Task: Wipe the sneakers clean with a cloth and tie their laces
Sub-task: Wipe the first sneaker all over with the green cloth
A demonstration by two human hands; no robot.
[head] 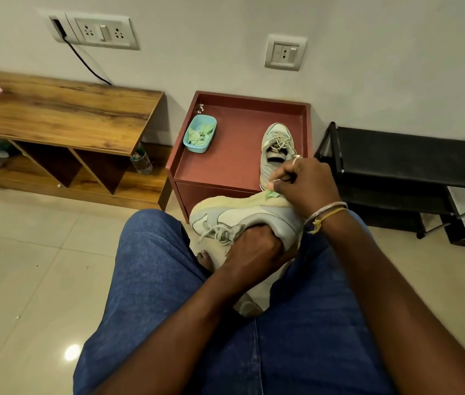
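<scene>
A pale grey sneaker lies on its side over my lap, its yellowed sole turned up and away from me. My left hand grips it from below, fingers curled into the shoe's opening beside the loose laces. My right hand pinches a small green cloth and presses it on the sole's edge near the heel. The second sneaker stands upright on the red-brown side table, laces loose, partly hidden behind my right hand.
A blue plastic box with green cloth pieces sits on the side table's left. A wooden bench stands at left, a black shoe rack at right. My knees in blue jeans fill the foreground over a tiled floor.
</scene>
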